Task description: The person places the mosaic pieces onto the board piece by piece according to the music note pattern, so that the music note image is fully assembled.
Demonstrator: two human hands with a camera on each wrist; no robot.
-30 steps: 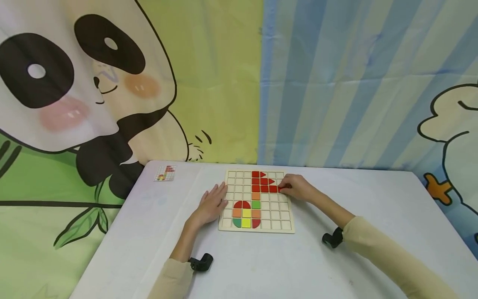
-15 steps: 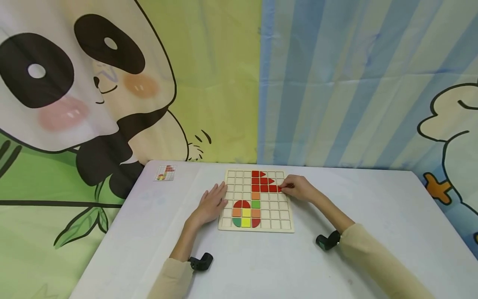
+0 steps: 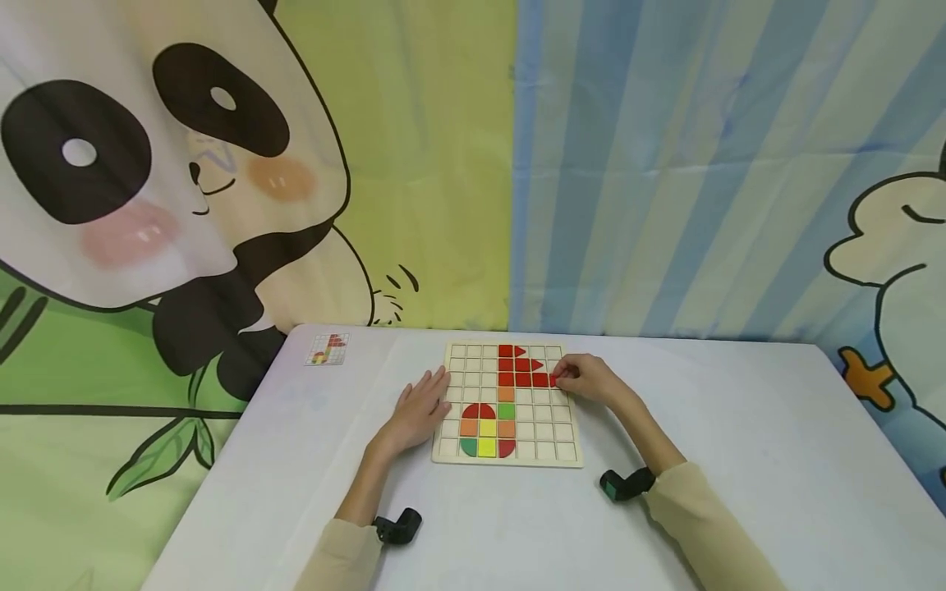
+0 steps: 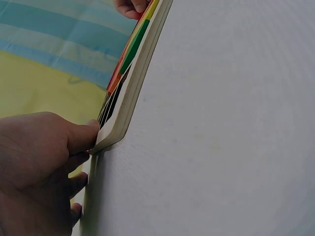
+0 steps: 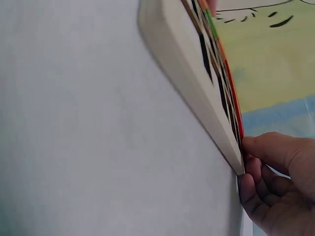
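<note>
A pale wooden grid board (image 3: pixel 543 450) lies flat on the table, holding red, orange, yellow and green pieces in some of its recessed squares. My left hand (image 3: pixel 415 417) rests along its left edge, fingers extended; in the left wrist view, the thumb (image 4: pixel 86 136) touches the board's side. At the right end of the third row, my right hand (image 3: pixel 594 379) pinches a small red piece (image 3: pixel 553 381), mostly covered by the fingertips. Beside it in that row sits a red square (image 3: pixel 540 380). Red pointed pieces (image 3: pixel 535 365) end the rows above.
A small card (image 3: pixel 327 350) printed with a coloured grid pattern lies at the table's far left corner. Behind the white table (image 3: pixel 510 533) hangs a curtain (image 3: pixel 628 164) with a panda picture and blue stripes. Each wrist wears a black camera (image 3: pixel 399 526).
My right forearm has swung inward to the left, while its fingers stay at the same end of the red row. The left hand keeps its place. The head view has tilted slightly.
</note>
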